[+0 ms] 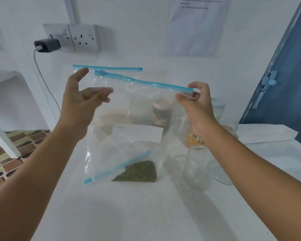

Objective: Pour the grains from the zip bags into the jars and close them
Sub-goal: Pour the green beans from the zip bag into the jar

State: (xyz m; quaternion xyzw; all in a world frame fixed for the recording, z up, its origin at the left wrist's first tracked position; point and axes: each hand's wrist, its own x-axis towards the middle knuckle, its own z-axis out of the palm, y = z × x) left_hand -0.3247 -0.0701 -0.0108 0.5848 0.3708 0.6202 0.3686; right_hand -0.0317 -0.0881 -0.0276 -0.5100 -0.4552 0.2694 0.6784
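A right hand point(196, 108) pinches the blue zipper corner of a clear zip bag point(129, 119) held above a white counter point(146, 214), green grains point(137, 172) pooled in its lowest corner. The left hand point(82, 100) hovers beside it, fingers loosely open, holding nothing. An empty glass jar point(198, 169) stands just right, a jar of yellow grains point(193, 138) behind.

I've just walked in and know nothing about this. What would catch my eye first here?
Probably the clear zip bag with the blue zipper strip, held up in mid-air at the centre; the right hand pinches its top corner while the left hand hovers open near the other end. Low in that bag sits a small heap of green grains. Just to the right, an open clear jar stands on the white counter.
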